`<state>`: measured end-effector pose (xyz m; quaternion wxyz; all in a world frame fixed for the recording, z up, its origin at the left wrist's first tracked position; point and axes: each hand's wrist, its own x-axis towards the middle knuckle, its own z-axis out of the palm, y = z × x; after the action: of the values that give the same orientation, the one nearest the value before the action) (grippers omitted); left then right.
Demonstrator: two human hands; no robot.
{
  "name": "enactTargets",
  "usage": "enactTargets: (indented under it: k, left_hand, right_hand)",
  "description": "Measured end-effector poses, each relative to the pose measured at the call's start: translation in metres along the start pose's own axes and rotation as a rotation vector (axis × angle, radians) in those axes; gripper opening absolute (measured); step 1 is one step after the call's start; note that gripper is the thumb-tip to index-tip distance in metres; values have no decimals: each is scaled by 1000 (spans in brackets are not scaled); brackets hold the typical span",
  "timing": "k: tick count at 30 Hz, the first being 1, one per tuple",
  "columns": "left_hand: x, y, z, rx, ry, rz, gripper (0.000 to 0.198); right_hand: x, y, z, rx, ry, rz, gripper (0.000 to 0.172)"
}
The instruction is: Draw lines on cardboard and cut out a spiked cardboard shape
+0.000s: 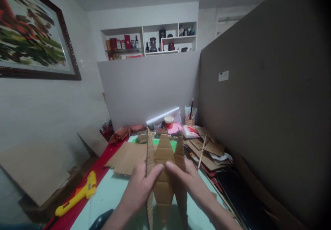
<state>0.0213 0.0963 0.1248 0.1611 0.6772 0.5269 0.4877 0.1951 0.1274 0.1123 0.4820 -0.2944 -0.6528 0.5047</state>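
Observation:
A folded brown cardboard piece [163, 185] with pointed ends stands upright in front of me, over the pale table. Its panels taper to tips at the top and bottom, with crease lines running across them. My left hand [141, 183] grips its left side, thumb pressed on the middle panel. From the right, my right hand [187, 178] holds the other side, its thumb resting close to the left one. The fingers of both hands are mostly hidden behind the cardboard. A flat cardboard sheet [129, 156] lies on the table behind my left hand.
At the left, a yellow glue gun [77, 195] lies on the red cloth [103, 159]. Cardboard scraps [207, 157] and a thin stick [202, 151] are piled at the right. A paper cup [169, 121] and a pen holder [190, 121] stand at the back. Grey partitions [152, 85] enclose the table.

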Motion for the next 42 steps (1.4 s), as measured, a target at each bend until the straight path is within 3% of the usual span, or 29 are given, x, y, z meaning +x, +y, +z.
enactTargets:
  k: [11, 16, 22, 25, 30, 37, 42]
  left_hand:
    - [-13, -37, 44, 44, 97, -72, 39]
    - [-11, -41, 41, 16, 63, -185, 41]
    - [-6, -41, 21, -87, 35, -311, 40]
    - [-7, -39, 17, -119, -5, -311, 37]
    - [-11, -35, 19, -66, -84, -217, 30]
    - [-23, -42, 30, 96, 38, -89, 29]
    - [-27, -47, 32, 133, 65, -54, 28]
  right_hand:
    - [-2, 54, 19, -407, 311, -76, 44]
    - [-1, 56, 17, -465, 278, -40, 40]
    - [2, 32, 4, -382, 31, -21, 31]
    - [2, 27, 2, -335, -28, -9, 28]
    - [0, 27, 2, -351, 32, -26, 23]
    - [-11, 41, 19, -476, 135, -269, 14]
    - [-18, 53, 23, -514, 155, -322, 15]
